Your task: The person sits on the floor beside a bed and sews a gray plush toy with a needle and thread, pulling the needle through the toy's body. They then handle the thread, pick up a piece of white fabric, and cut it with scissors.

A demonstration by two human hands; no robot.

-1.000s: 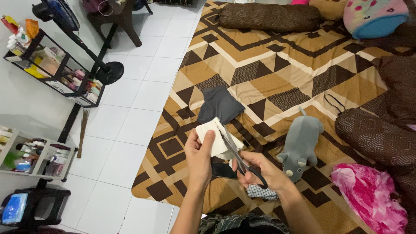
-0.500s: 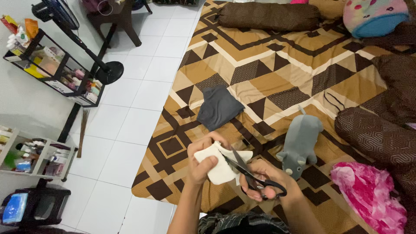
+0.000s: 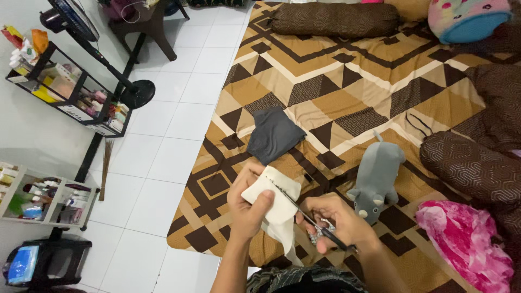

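My left hand (image 3: 247,206) pinches a piece of white cloth (image 3: 277,209) with the thumb on top; part of the cloth hangs down toward my lap. Black-handled scissors (image 3: 306,217) sit in my right hand (image 3: 334,220), their blades laid across the white cloth. Both hands hover over the near edge of a brown patterned bedspread (image 3: 336,87). A folded grey cloth (image 3: 273,134) lies on the bedspread just beyond my left hand. A small checked fabric scrap (image 3: 321,230) shows under my right hand.
A grey plush animal (image 3: 375,179) lies right of my hands, with crumpled pink fabric (image 3: 467,241) further right. Brown bolsters and pillows line the bed's far and right sides. On the white tiled floor at left stand a fan (image 3: 103,59) and shelves of small items (image 3: 65,89).
The white cloth has been turned in my left hand and a strip now hangs down. The scissors' blades have shifted across the cloth, and the right hand closed on the handles.
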